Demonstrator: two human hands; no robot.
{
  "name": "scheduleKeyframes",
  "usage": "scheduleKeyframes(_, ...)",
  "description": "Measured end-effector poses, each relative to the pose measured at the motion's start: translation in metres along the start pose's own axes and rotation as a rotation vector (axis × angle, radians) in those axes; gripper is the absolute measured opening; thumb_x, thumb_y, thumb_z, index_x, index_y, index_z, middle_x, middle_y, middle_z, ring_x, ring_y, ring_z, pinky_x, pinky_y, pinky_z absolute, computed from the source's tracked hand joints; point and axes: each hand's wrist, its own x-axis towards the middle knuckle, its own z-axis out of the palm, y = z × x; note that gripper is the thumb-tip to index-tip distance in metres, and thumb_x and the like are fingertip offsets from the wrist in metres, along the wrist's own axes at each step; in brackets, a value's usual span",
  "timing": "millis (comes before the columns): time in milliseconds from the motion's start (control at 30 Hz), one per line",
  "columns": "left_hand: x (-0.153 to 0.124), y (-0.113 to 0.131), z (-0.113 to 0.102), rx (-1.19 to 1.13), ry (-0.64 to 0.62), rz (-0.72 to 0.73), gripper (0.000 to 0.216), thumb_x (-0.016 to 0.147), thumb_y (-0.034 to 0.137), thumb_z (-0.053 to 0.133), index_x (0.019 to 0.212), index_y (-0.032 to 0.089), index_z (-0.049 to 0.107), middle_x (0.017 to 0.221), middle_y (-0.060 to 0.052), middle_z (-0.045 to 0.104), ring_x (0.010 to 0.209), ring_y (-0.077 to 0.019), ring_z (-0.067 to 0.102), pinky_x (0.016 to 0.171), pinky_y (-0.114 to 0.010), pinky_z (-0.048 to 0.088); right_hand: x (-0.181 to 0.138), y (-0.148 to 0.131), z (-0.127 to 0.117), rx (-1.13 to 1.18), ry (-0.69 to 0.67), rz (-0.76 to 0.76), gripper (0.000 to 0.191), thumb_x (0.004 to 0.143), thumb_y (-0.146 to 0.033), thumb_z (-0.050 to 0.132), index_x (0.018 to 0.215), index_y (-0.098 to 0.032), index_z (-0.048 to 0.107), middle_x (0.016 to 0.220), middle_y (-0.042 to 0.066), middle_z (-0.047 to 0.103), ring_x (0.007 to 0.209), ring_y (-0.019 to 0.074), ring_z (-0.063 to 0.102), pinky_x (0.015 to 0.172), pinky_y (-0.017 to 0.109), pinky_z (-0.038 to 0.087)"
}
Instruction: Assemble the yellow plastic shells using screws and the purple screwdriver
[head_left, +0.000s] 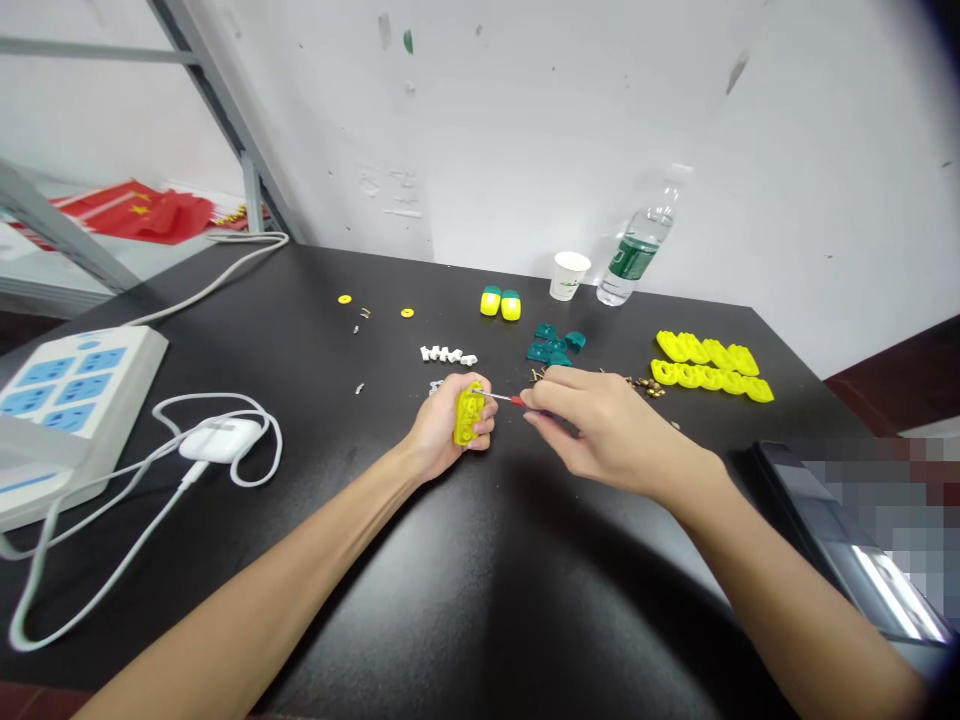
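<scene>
My left hand (444,428) is closed around a yellow plastic shell (469,416), its hollow inner side facing up. My right hand (600,425) grips a small screwdriver (504,398) with a red handle, and the thin metal shaft reaches to the upper part of the shell. Whether a screw sits under the tip is too small to see. Just beyond the hands lie white small parts (448,355) in a row and dark green plastic caps (553,345). Brass-coloured bits (646,386) lie partly behind my right hand.
Yellow shells (709,365) stand in two rows at the right. Two yellow-green assembled pieces (500,303), a paper cup (569,275) and a water bottle (637,245) are at the back. A power strip (75,400) and white cable (154,572) occupy the left; a dark flat device (832,530) lies right.
</scene>
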Motion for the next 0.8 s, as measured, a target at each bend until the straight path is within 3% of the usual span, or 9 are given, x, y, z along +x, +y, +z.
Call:
scheduleKeyframes(200, -0.002, -0.001, 0.001, 0.025, -0.02, 0.002, 0.017, 0.085, 0.031, 0.042, 0.073, 0.019, 0.047, 0.055, 0.003, 0.042, 0.04, -0.0078, 0.032, 0.039, -0.017, 0.025, 0.001, -0.002, 0.002, -0.016, 0.002, -0.031, 0.017, 0.096, -0.018, 0.047, 0.088, -0.017, 0.062, 0.077, 0.002, 0.053, 0.066, 0.0137, 0.048, 0.058, 0.027, 0.031)
scheduleKeyframes(333, -0.001, -0.004, 0.002, 0.108, -0.015, 0.03, 0.035, 0.095, 0.045, 0.035, 0.079, 0.019, 0.052, 0.054, 0.003, 0.045, 0.037, -0.0081, 0.036, 0.038, -0.018, 0.028, 0.002, 0.0, 0.006, 0.008, 0.034, -0.055, 0.018, 0.095, -0.018, 0.048, 0.083, -0.016, 0.06, 0.074, 0.002, 0.051, 0.063, 0.0126, 0.045, 0.058, 0.027, 0.031)
scheduleKeyframes(500, 0.0, -0.006, 0.003, 0.203, -0.044, 0.07, 0.058, 0.094, 0.068, 0.024, 0.078, 0.019, 0.051, 0.053, -0.001, 0.055, 0.033, -0.0121, 0.045, 0.034, -0.021, 0.03, 0.003, 0.002, 0.01, 0.038, 0.081, -0.073, 0.016, 0.091, -0.015, 0.051, 0.076, -0.017, 0.055, 0.069, -0.001, 0.047, 0.061, 0.0112, 0.042, 0.057, 0.025, 0.03)
scheduleKeyframes(800, 0.001, -0.012, 0.002, 0.32, 0.053, 0.102, 0.071, 0.09, 0.078, 0.014, 0.08, 0.019, 0.052, 0.049, -0.001, 0.058, 0.027, -0.0122, 0.045, 0.027, -0.02, 0.025, 0.006, -0.001, 0.009, 0.171, 0.136, 0.026, 0.023, 0.088, -0.017, 0.058, 0.067, -0.019, 0.047, 0.059, -0.005, 0.044, 0.054, 0.0086, 0.034, 0.055, 0.024, 0.028)
